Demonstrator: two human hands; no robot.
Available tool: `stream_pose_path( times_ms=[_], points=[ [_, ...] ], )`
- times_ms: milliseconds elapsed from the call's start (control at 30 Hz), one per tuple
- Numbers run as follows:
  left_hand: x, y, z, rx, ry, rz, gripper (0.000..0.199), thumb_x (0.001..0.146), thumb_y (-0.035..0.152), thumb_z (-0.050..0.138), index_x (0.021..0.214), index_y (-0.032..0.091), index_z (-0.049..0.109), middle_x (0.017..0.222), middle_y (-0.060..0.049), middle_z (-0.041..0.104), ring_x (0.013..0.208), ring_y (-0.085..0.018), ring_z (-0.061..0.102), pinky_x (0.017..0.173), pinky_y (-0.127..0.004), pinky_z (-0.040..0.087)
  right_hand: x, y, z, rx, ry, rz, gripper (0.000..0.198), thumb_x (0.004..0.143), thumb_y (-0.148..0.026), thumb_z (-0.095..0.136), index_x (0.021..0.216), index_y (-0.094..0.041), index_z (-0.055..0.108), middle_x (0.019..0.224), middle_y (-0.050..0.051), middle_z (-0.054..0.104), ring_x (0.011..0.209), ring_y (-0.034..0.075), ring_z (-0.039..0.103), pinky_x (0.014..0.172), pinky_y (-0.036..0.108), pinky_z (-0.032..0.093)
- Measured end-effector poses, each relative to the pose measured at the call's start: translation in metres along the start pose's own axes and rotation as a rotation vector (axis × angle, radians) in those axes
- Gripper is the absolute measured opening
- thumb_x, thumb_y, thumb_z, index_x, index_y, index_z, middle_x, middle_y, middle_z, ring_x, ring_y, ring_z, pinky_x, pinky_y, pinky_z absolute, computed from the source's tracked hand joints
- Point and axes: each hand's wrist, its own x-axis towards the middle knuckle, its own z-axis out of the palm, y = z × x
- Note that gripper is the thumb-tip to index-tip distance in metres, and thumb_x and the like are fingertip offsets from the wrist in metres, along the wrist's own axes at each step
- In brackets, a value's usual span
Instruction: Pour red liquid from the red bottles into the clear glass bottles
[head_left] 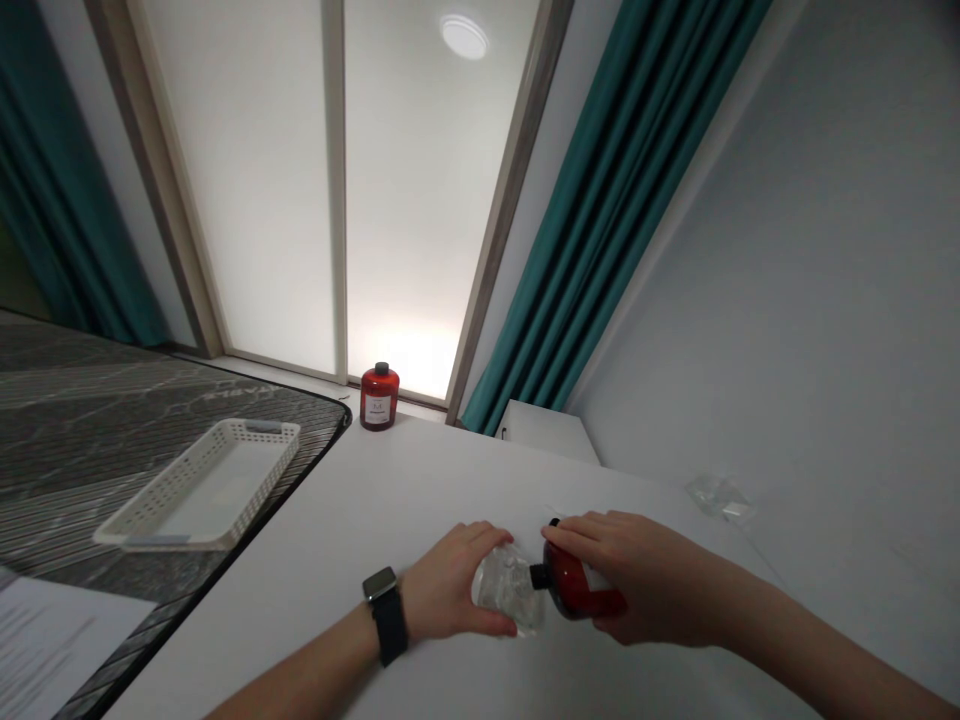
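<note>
lower centre: bottle [574,588] tipped at clear container [504,588], no flow visible
my left hand [444,594] holds container, right hand [651,574] holds bottle; what's left unclear

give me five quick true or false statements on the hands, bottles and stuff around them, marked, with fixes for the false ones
1. The left hand holds a clear container. True.
2. The right hand holds a red bottle, its black top pointing toward the clear container. True.
3. A watch is worn on the right arm. False: the watch is on the left arm.
4. A second red bottle stands upright on the white table. True.
5. The basket sits on the white table. False: the white basket rests on the dark patterned surface to the left.
</note>
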Motion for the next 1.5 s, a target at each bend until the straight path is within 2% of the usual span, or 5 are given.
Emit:
stream_pose_path(
  times_ms=[533, 1100, 1333, 1500],
  points=[
    [0.000, -0.001, 0.000, 0.000, 0.012, 0.009, 0.083, 0.059, 0.044, 0.091, 0.128, 0.021, 0.052, 0.120, -0.009, 0.063, 0.104, -0.031, 0.060, 0.096, -0.044, 0.045, 0.002, 0.001, 0.000, -0.036, 0.018, -0.022, 0.078, 0.064, -0.022, 0.075, 0.137, -0.023, 0.049, 0.128, 0.013, 0.064, 0.106, 0.034, 0.063, 0.088, 0.044, 0.049],
    [0.000, -0.002, 0.001, 0.002, 0.002, 0.001, 0.083, 0.058, 0.043, 0.092, 0.128, 0.021, 0.052, 0.121, -0.010, 0.063, 0.105, -0.031, 0.059, 0.095, -0.045, 0.046, 0.004, -0.005, -0.007, -0.055, -0.019, -0.017, 0.077, 0.064, -0.019, 0.075, 0.137, -0.020, 0.051, 0.125, 0.014, 0.065, 0.104, 0.035, 0.064, 0.089, 0.048, 0.050],
    [0.001, -0.002, -0.001, -0.028, 0.002, 0.013, 0.079, 0.059, 0.041, 0.091, 0.124, 0.020, 0.053, 0.116, -0.008, 0.063, 0.103, -0.030, 0.061, 0.094, -0.043, 0.046, -0.001, 0.000, 0.004, 0.072, 0.019, 0.040, 0.081, 0.064, -0.019, 0.077, 0.140, -0.023, 0.049, 0.136, 0.013, 0.060, 0.113, 0.034, 0.061, 0.095, 0.047, 0.049],
    [0.001, -0.002, -0.003, -0.054, 0.000, 0.022, 0.075, 0.061, 0.038, 0.091, 0.123, 0.021, 0.052, 0.115, -0.008, 0.063, 0.104, -0.029, 0.061, 0.094, -0.043, 0.046, -0.007, 0.002, 0.019, 0.208, 0.121, 0.053, 0.078, 0.065, -0.019, 0.077, 0.138, -0.023, 0.051, 0.136, 0.012, 0.061, 0.117, 0.033, 0.060, 0.098, 0.045, 0.048]
  ],
)
